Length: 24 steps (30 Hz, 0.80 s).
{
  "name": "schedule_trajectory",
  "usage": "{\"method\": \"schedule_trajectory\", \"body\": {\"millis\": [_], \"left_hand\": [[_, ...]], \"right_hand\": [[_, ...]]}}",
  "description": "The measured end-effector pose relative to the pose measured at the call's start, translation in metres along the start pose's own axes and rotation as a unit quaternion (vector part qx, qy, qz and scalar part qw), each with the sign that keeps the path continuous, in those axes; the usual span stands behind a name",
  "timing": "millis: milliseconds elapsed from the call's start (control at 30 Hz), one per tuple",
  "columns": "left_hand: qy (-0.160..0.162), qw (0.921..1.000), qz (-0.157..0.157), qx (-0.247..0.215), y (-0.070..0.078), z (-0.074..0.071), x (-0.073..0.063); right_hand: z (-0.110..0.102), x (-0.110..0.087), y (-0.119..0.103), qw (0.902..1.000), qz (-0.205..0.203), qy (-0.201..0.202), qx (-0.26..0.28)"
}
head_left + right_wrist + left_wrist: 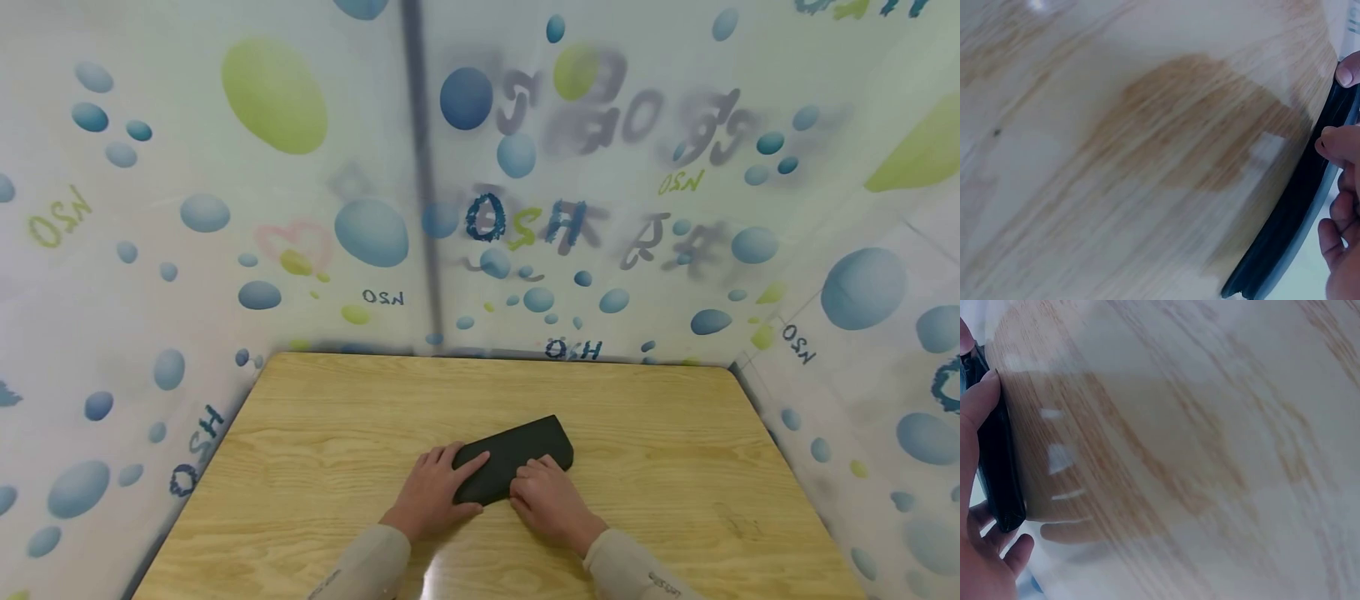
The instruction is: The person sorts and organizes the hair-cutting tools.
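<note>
A flat, oblong black case (517, 457) lies slanted on the wooden table, its right end farther from me. My left hand (433, 492) grips the left end, with its thumb at the near edge and its fingers spread over the top and round the end. At the near edge, right of the middle, my right hand (549, 497) has its fingers curled and pinches the case's edge. In the right wrist view the long side of the case (1291, 212) shows a dark seam under the thumb. Whatever small part lies between those fingertips is hidden.
The light wooden table (337, 408) has a glossy top with reflections. White wall sheets (360, 158) with blue and green dots and lettering stand close along its back and sides. A faint dark mark (738, 523) shows on the table at the right.
</note>
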<state>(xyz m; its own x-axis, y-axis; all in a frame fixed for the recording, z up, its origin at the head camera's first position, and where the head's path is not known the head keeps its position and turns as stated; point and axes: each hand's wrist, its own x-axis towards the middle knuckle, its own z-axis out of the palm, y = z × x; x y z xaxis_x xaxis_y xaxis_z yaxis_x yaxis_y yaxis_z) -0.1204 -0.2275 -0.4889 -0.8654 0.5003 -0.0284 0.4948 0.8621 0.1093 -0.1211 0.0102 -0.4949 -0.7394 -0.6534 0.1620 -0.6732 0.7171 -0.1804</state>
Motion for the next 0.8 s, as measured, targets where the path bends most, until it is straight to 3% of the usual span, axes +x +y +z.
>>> {"method": "schedule_trajectory", "body": {"millis": [267,567,800], "left_hand": [[0.005,0.9995,-0.031,0.006,0.008,0.005,0.003],[0.035,0.9911,-0.065,0.111,0.030,0.010,0.003],[0.033,0.9918,-0.082,0.092,0.047,0.003,0.004]], "right_hand": [[0.000,-0.003,0.006,0.9995,0.027,0.015,0.011],[-0.003,-0.003,0.014,0.9969,0.067,0.042,-0.001],[-0.005,-0.001,0.026,0.9934,0.091,0.062,-0.034]]}}
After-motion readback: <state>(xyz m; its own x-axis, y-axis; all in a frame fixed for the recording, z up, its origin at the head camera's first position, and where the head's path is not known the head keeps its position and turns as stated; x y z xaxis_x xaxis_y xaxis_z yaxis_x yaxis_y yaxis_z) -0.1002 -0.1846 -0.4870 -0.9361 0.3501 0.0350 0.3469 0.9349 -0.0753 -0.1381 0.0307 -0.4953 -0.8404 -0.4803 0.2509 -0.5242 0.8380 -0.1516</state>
